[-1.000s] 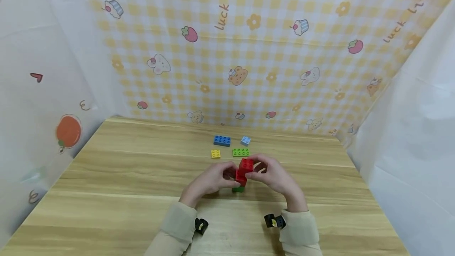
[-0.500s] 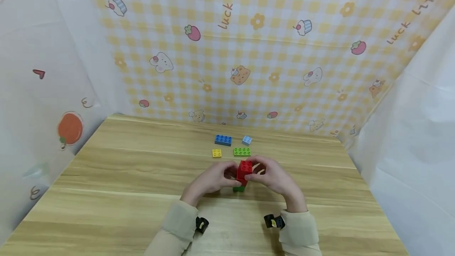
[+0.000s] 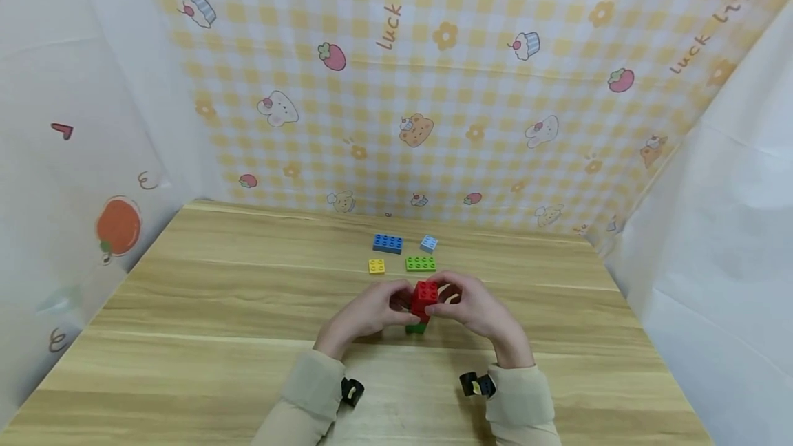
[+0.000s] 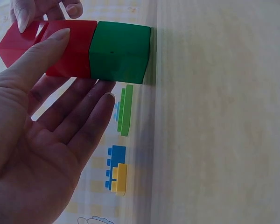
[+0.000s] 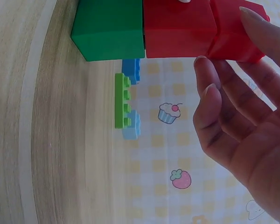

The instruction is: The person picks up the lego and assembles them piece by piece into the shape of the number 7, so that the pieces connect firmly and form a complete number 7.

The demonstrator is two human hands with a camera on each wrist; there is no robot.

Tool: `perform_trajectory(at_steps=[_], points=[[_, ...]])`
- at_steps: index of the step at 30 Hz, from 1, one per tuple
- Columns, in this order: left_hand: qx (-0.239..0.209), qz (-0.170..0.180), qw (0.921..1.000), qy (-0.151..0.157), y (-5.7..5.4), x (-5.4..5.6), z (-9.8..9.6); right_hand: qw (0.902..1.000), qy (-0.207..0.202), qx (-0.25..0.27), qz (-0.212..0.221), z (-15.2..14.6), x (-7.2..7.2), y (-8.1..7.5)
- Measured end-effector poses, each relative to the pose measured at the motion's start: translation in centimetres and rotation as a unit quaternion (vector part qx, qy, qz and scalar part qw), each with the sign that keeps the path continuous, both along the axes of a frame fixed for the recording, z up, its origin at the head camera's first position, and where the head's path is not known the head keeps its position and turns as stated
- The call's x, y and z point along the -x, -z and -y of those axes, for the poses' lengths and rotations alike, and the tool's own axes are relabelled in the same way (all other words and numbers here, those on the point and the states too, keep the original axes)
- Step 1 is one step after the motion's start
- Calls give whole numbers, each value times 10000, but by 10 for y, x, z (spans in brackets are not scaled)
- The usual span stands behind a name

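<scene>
A small tower stands on the table between both hands: a green block (image 4: pixel 120 52) at the bottom, a red block (image 5: pixel 177 29) on it, and a studded red block (image 3: pixel 426 292) on top. My left hand (image 3: pixel 374 310) holds the lower red block, thumb on its near face and fingers behind. The upper red block is pinched between thumb and fingers of my right hand (image 3: pixel 476 305). It sits slightly askew on the lower one, and a narrow slit shows between them in the left wrist view. Whether their studs are engaged is hidden.
Beyond the tower lie a lime green brick (image 3: pixel 420 265), a yellow brick (image 3: pixel 376 267), a blue brick (image 3: pixel 387 244) and a light blue brick (image 3: pixel 429 244). A checked cloth (image 3: pixel 347 88) hangs behind the wooden table (image 3: pixel 248 281); white sheeting flanks both sides.
The upper red block has shifted left and toward the person, from offset at the right to over the lower red block. The left hand has stayed nearly still.
</scene>
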State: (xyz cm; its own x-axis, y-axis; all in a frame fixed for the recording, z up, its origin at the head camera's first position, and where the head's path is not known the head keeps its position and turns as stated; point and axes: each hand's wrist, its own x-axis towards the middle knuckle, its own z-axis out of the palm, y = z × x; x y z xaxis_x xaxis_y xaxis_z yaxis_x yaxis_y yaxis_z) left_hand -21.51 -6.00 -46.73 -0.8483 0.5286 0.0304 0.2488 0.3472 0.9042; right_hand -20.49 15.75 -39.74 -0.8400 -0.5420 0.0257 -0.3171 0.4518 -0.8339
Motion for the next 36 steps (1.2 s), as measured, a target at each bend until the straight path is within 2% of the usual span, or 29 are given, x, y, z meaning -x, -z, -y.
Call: perform_trajectory(at_steps=[5,18,36], points=[[-24,-32,10000,8,1,0,-2,10000,7,-78,7,-8,9,16],[80,-45,10000,-11,-1,3,-3,9990,242,-373,-14,-10,9,21],[157,8,9998,-111,-3,-1,-2,9988,288,-371,-162,-6,4,30]])
